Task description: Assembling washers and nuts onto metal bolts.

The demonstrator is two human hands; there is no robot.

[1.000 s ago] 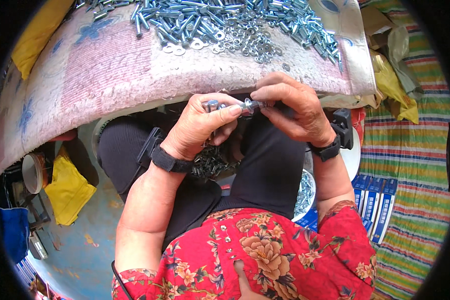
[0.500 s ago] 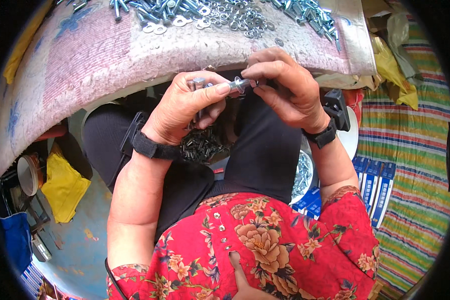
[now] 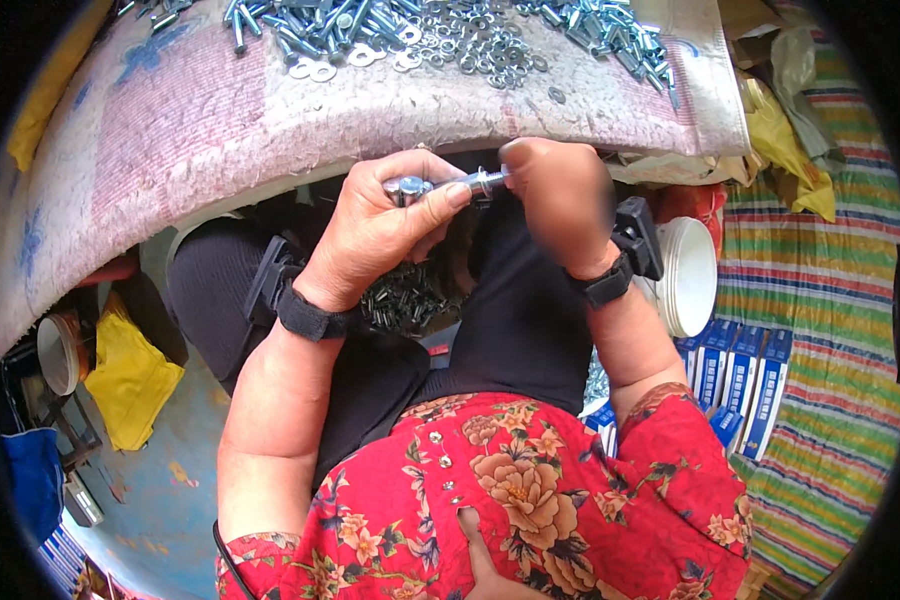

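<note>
In the head view, a bolt (image 3: 474,182) is pinched between the thumb and fingers of the left hand (image 3: 378,222), its shank pointed toward the right hand (image 3: 564,205). Ring-shaped pieces (image 3: 485,179) are carried on the shank, just beyond the left thumb. More bolts are held within the same left grip, their heads (image 3: 411,187) shown behind the thumb. The right fingers are curled in at the bolt's far end; as that hand is partly blurred, whether anything is pinched there cannot be told.

Beyond the grip, a patterned cloth (image 3: 195,150) is spread, on which loose washers (image 3: 485,45) are heaped, flanked by a bolt pile to the left (image 3: 345,20) and another to the right (image 3: 625,42). Below the grip, small dark metal pieces (image 3: 407,297) are gathered between the knees. To the right of the grip, a white bucket (image 3: 688,280) is seen near blue-and-white boxes (image 3: 738,375).
</note>
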